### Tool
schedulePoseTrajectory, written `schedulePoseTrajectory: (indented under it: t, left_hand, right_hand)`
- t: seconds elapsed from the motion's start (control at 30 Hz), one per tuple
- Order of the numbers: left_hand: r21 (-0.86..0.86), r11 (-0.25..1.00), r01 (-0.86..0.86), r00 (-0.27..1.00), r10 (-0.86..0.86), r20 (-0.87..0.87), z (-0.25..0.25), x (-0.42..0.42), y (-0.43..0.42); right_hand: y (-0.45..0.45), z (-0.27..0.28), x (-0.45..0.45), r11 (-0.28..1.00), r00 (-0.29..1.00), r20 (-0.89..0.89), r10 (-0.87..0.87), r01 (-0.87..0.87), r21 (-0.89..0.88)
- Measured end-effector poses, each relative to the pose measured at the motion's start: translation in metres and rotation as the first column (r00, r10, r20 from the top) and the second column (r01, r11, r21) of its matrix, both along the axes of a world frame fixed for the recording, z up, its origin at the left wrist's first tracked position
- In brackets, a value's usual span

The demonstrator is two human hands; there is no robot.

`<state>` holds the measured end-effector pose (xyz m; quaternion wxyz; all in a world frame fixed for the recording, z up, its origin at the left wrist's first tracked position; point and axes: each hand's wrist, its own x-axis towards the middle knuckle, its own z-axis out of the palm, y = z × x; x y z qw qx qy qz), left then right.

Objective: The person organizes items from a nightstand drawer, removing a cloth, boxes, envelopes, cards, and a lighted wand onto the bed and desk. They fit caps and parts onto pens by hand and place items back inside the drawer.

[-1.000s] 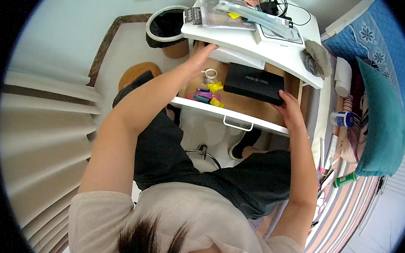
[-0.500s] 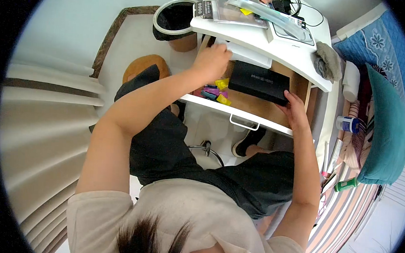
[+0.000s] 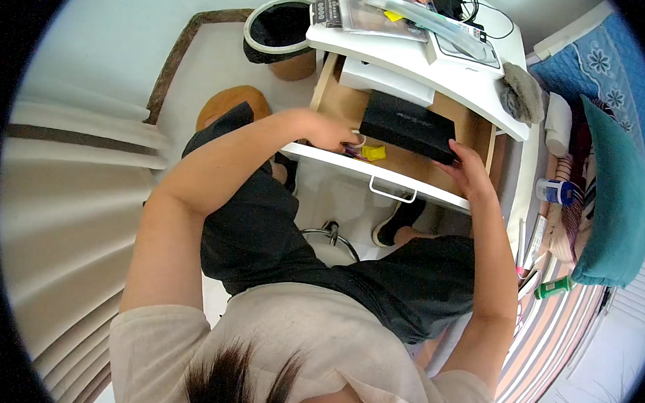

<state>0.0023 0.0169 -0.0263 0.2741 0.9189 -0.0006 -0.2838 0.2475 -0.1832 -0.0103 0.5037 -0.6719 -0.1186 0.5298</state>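
Observation:
An open drawer (image 3: 411, 186) with a white handle is under the white desk. My right hand (image 3: 469, 167) grips the near right corner of a black box (image 3: 408, 124), which lies partly raised in the drawer. My left hand (image 3: 332, 133) is in the drawer's left part, its fingers closed around small items beside a yellow packet (image 3: 373, 154); a white ring-shaped piece shows at the fingertips. What else the fingers hold is hidden. Behind the black box lies a white box (image 3: 387, 81).
On the desk (image 3: 410, 66) lie clear packages, a white phone box (image 3: 464, 54) and black cables. A lined bin (image 3: 290, 62) stands left of it. To the right, a bed carries a teal pillow (image 3: 614, 209), a blue-capped bottle (image 3: 554, 191) and a green bottle (image 3: 553, 287).
My left hand has moved from the drawer's back left toward its front, over the small items, and its fingers have closed there. My right hand stays on the black box, which has shifted slightly.

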Motion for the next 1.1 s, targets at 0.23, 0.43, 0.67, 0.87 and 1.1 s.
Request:
schedulePoseTrajectory:
  t: [0.23,0.43,0.67,0.87,1.1]
  left_hand:
    - [-0.103,0.995,-0.004,1.000,0.006,0.012,-0.010,-0.003,0.003]
    - [0.151,0.973,-0.177,0.979,0.158,0.131,0.012,0.003,0.001]
    - [-0.089,0.930,-0.356,0.829,0.358,0.430,-0.013,0.028,-0.003]
    - [-0.069,0.967,-0.245,0.829,0.246,0.502,-0.001,0.038,-0.008]
    - [0.524,0.821,-0.228,0.827,-0.120,0.549,-0.007,0.041,0.033]
  right_hand:
    - [-0.011,0.012,0.001,0.999,0.996,0.083,0.042,-0.040,-0.016]
    - [-0.032,0.012,0.027,0.998,0.957,0.289,-0.029,0.044,-0.048]
    - [-0.020,0.018,0.039,0.996,0.923,0.383,-0.019,0.049,-0.070]
    - [-0.049,0.010,0.054,0.994,0.791,0.606,-0.084,0.108,-0.004]
    - [-0.045,0.013,0.031,0.977,0.857,0.484,-0.175,0.212,-0.023]
